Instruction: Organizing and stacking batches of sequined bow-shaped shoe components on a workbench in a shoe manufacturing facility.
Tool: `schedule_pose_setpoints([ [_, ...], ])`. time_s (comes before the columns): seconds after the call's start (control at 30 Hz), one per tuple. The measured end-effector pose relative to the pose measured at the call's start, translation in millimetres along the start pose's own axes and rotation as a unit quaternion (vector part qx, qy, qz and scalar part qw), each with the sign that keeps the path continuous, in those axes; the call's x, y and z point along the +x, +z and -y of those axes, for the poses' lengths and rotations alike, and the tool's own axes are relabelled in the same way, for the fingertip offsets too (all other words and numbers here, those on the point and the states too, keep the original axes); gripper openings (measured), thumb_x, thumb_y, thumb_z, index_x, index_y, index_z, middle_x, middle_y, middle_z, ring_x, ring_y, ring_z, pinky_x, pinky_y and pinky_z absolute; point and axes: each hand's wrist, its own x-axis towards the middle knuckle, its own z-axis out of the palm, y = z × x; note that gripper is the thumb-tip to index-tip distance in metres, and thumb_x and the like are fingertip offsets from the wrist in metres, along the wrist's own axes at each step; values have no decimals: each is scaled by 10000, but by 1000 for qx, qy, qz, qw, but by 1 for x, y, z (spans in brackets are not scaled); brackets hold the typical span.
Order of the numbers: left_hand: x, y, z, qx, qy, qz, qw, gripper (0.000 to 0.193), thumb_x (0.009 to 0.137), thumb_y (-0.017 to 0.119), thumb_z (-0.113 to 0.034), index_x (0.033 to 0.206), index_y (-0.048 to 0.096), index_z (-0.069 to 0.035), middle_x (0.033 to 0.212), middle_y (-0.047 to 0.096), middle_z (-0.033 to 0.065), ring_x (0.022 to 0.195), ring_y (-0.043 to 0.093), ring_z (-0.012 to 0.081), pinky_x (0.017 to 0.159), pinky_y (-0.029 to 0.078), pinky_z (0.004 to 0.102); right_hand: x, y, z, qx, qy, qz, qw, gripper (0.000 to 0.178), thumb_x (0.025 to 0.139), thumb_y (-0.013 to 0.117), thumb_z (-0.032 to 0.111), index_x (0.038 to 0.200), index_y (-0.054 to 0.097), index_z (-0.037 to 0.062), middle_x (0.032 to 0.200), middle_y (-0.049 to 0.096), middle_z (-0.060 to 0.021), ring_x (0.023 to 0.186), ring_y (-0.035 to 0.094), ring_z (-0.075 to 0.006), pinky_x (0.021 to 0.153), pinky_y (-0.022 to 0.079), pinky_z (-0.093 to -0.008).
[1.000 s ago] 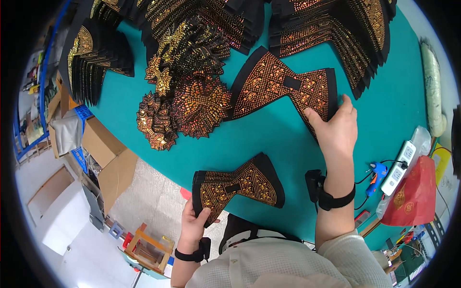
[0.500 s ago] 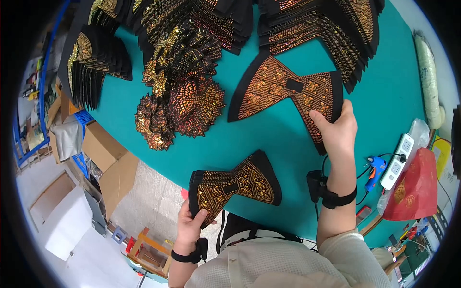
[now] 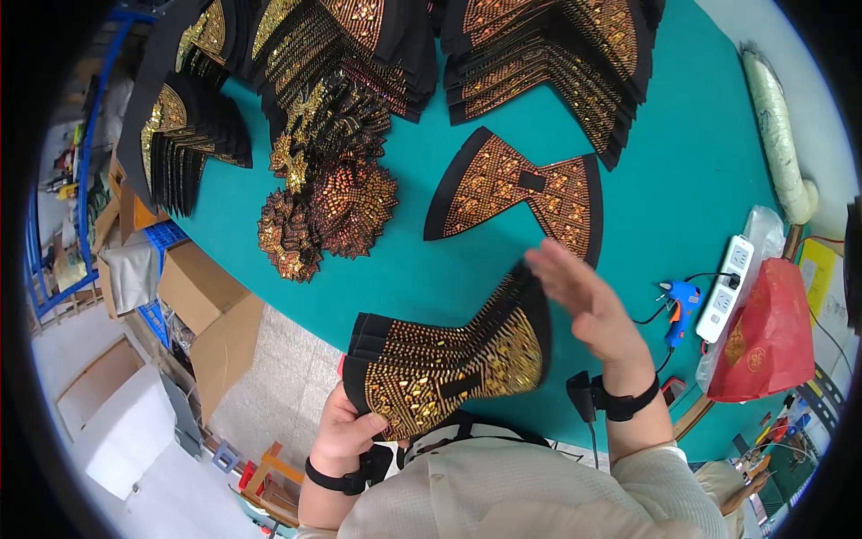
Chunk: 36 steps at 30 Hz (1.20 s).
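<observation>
My left hand (image 3: 346, 431) grips the left end of a fanned stack of bow-shaped black fabric pieces (image 3: 417, 382), thumb on top. Gold beads or studs cover them, around a small plain black centre. At the stack's right end my right hand (image 3: 600, 310) is raised, fingers stretched and slightly blurred, holding nothing; whether it touches the edge I cannot tell. Beyond it a single bow-shaped piece (image 3: 485, 184) with orange-gold studs lies flat on the green table (image 3: 696, 166).
More bow-shaped pieces lie stacked at the back right (image 3: 548, 81), back middle (image 3: 359, 22) and left (image 3: 193, 135). Round spiky-edged studded pieces (image 3: 355, 202) sit before them. At right are a blue glue gun (image 3: 684, 301), a power strip (image 3: 725, 292) and a red bag (image 3: 763, 346). Cardboard boxes (image 3: 202, 292) stand left.
My right hand has let go of the single piece, which now rests on the table, and has come nearer to the held stack. The stack has fanned out and tilted in my left hand.
</observation>
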Motion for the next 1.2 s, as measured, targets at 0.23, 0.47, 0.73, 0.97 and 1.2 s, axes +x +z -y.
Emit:
schedule_pose_setpoints([
  [0.23,27,26,-8,68,-31,-37,997,473,822,463,42,1277,336,9,1092,552,127,818,613,205,554,539,313,-30,-16,-6,315,66,145,936,920,667,751,413,1328,296,-37,1297,423,-124,1177,422,-175,987,325,-316],
  [0.47,73,44,-2,243,-52,-144,958,511,858,509,-88,1315,292,-16,1107,544,121,846,612,201,538,542,269,-16,-6,14,18,93,-111,989,476,728,654,-13,1166,469,-17,1009,579,-40,859,547,-101,772,461,-253],
  [0.73,80,60,-20,332,149,-91,927,700,821,559,-63,1402,170,-91,1328,331,157,1174,411,250,945,392,386,13,-33,55,-63,-30,-137,988,534,738,649,26,1208,410,-58,1066,577,-94,919,573,-162,819,461,-295],
  [0.97,59,20,6,346,88,-113,927,691,804,580,-29,1386,213,-92,1282,383,172,1107,467,253,871,443,334,51,-56,0,-289,-43,-277,915,605,711,659,110,1224,390,-63,1055,592,-192,977,583,-271,848,443,-325],
  [1.2,15,2,25,332,43,-161,928,630,842,541,-61,1381,217,-95,1175,455,136,971,521,182,812,446,294,51,-25,23,-340,-65,-302,888,584,731,642,131,1211,387,-83,1065,559,-236,1002,563,-287,885,427,-327],
])
